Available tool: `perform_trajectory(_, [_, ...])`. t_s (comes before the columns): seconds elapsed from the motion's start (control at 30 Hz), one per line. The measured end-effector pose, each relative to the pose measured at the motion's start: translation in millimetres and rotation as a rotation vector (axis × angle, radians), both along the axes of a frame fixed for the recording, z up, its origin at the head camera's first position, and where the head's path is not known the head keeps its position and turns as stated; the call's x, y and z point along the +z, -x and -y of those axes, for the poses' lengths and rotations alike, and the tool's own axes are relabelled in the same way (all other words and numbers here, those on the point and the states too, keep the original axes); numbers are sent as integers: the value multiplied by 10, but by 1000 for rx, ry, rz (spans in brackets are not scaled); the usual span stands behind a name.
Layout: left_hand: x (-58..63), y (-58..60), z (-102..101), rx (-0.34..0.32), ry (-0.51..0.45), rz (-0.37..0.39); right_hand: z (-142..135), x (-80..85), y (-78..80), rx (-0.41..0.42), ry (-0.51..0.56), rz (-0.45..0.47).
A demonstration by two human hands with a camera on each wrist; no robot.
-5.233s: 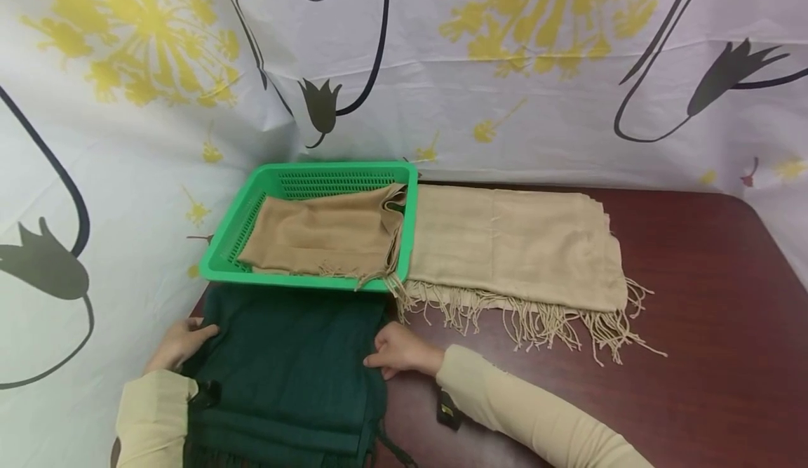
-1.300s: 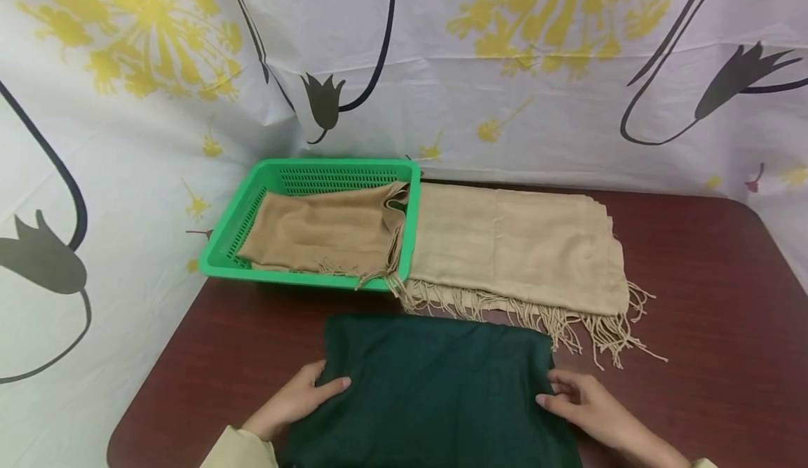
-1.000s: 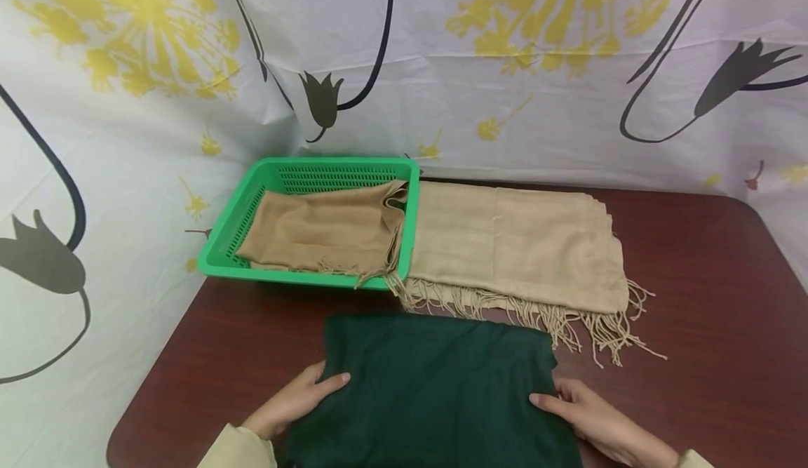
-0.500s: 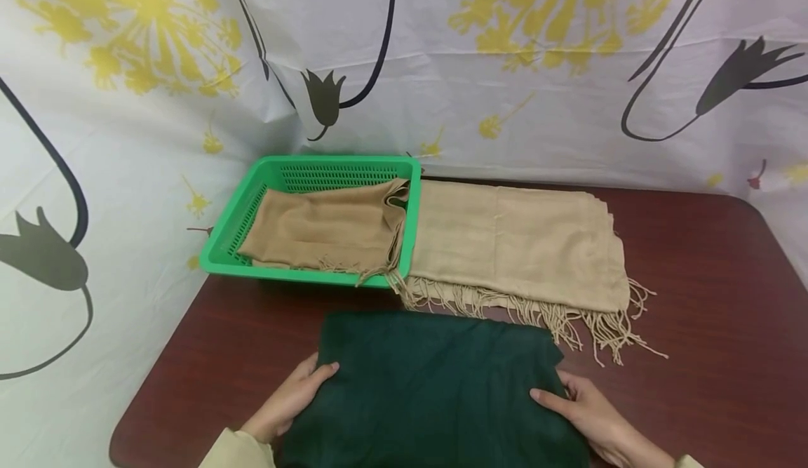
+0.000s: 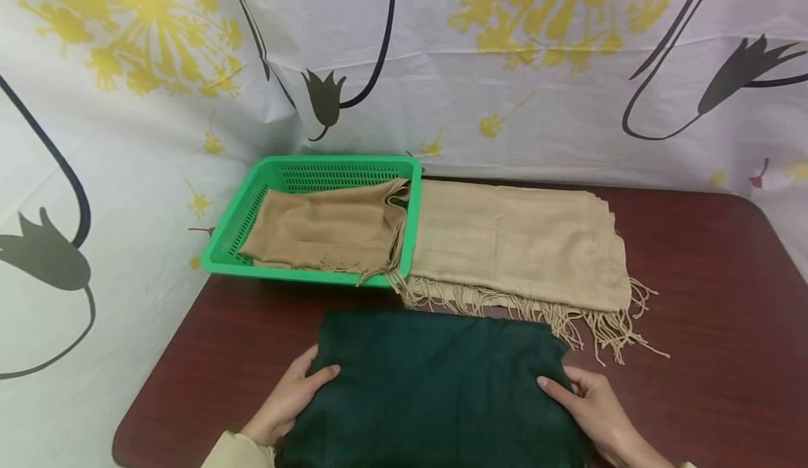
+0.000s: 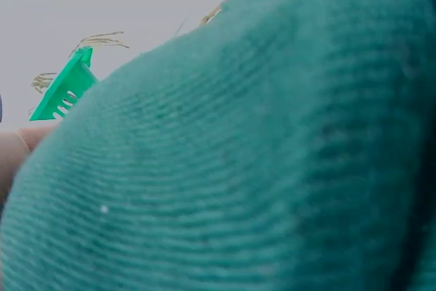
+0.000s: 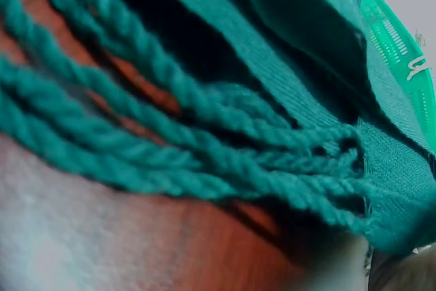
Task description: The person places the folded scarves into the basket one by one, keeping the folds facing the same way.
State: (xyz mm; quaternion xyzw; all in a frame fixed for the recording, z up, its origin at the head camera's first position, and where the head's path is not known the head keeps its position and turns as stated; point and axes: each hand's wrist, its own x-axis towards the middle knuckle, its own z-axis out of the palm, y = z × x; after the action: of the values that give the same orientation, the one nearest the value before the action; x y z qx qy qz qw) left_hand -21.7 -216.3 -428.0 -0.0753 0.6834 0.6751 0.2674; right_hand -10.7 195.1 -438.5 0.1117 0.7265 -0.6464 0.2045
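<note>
A folded dark green scarf (image 5: 442, 384) lies at the front of the head view, its near part cut off by the lower edge. My left hand (image 5: 293, 391) grips its left side, thumb on top and fingers underneath. On the opposite side my right hand (image 5: 590, 408) pinches the edge the same way. Close up, green cloth (image 6: 225, 155) fills most of the left wrist view, with a bit of the hand at its left. Twisted green fringe (image 7: 170, 127) and open fold layers of the scarf show in the right wrist view.
Behind the scarf stands a green plastic basket (image 5: 309, 281) with a folded tan scarf (image 5: 322, 226) in it, fringe hanging over the rim. Beside it lies a folded beige scarf (image 5: 517, 243) with long fringe. All rest on a dark reddish table (image 5: 707, 299) before a patterned curtain (image 5: 555, 117).
Since the oldest frame, the green scarf has moved right, away from the basket's front, with both hands. In the last second the hands have shifted slightly along its sides, the right thumb now gripping it.
</note>
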Motion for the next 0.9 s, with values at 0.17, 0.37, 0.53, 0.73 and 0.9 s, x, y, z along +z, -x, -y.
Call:
perform_trajectory(0.17, [37, -11, -2, 40, 25, -4, -17, 20, -7, -3, -31, -47])
perform_trajectory(0.37, [136, -10, -3, 63, 15, 1, -8, 30, -17, -36, -13, -109])
perform_trajectory(0.53, [223, -10, -15, 76, 7, -6, 32, 99, -17, -96, -72, -165])
perform_trajectory(0.73, [317, -1, -46, 100, 32, -32, 23, 181, -13, -119, -115, -243])
perform_trajectory(0.9, [396, -20, -50, 86, 61, -55, -3, 252, -23, -126, -145, -282])
